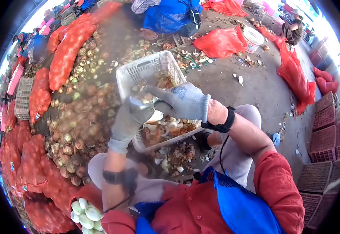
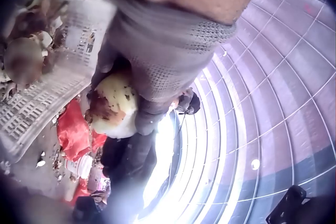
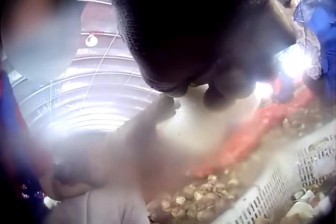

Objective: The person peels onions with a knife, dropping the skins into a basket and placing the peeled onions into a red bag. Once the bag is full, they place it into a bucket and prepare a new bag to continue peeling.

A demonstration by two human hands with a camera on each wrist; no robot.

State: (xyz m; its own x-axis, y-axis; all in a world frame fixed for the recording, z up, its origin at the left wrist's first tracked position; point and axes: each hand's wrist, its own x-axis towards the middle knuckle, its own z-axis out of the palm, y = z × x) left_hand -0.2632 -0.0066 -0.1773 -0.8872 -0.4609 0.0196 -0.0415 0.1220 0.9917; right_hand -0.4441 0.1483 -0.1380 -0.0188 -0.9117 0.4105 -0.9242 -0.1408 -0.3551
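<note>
Both hands wear grey knit gloves and meet over a white plastic crate. The left hand grips a pale, partly peeled onion; a patch of brown skin and dark specks mark its side in the left wrist view. From the other side, the right hand has its curled fingers on the same onion, which looks smooth and white in the right wrist view. Gloved fingers cover much of it in the head view. Loose onion skins and scraps lie in the crate below the hands.
Unpeeled onions are heaped on the ground at left, beside filled red mesh sacks. Peeled onions fill a container by the left elbow. Stacked crates line the right. A white bucket stands farther off.
</note>
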